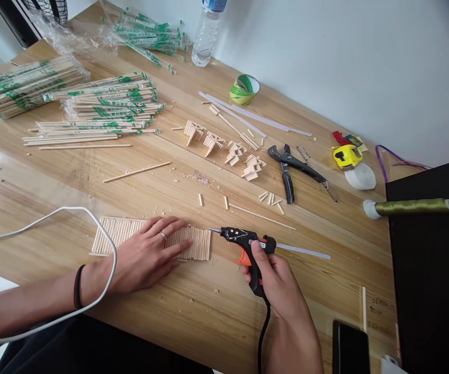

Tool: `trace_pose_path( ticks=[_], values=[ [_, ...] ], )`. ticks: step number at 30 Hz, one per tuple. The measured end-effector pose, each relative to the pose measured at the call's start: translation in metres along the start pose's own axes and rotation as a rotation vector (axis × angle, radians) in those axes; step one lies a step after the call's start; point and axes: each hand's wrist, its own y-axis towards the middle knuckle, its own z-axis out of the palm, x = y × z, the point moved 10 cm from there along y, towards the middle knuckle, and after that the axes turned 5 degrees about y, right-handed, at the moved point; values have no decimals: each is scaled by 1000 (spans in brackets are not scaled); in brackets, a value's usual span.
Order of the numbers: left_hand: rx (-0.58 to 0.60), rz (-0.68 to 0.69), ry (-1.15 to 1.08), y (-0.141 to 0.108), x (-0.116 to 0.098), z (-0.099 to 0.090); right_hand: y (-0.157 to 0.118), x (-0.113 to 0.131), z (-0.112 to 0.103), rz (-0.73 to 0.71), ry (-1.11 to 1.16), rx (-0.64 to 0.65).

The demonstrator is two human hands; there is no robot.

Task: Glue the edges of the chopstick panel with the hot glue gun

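The left hand (pixel 146 254) lies flat, fingers spread wide, pressing down on a panel of short wooden sticks (pixel 201 243) laid side by side on the near part of the table (pixel 208 311); a ring shows on one finger and a dark band circles the wrist. A white cable (pixel 53 214) loops over that forearm and across the panel's left end. The right hand (pixel 276 283) is wrapped around the grip of a black glue gun (pixel 247 244) with an orange trigger; its nozzle points left and sits just beside the panel's right edge, though whether it touches cannot be told. A glue stick juts from the back of the gun to the right, and its black cord drops toward the near edge. Farther off, in the middle of the table, sit four small clusters of cut sticks (pixel 224 148), with black cutting pliers (pixel 288 169) to their right and a few loose stick pieces (pixel 271 198) between them and the gun. At the far left lie bundles of wrapped chopsticks (pixel 111 101). A roll of green tape (pixel 244 89) and a water bottle (pixel 206 36) stand near the wall, and a yellow tape measure (pixel 347 156) lies at the far right.
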Motion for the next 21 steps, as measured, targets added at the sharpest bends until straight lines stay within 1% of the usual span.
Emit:
trace_pose_path(
  ticks=[3, 7, 11, 15, 18, 21],
  values=[
    [13, 22, 2, 2, -1, 0, -1, 1, -3, 11, 58, -43],
    [9, 37, -48, 5, 0, -5, -6, 12, -4, -63, 126, -86],
    [-13, 32, -120, 9, 7, -13, -5, 20, -1, -134, 129, -46],
    [-32, 51, -141, 14, 14, -20, 2, 23, -2, -145, 153, -20],
    [-14, 71, -129, 21, 19, -21, 5, 24, 2, -153, 168, 27],
    [18, 82, -132, 27, 25, -21, 5, 27, 9, -192, 148, 67]
  ],
)
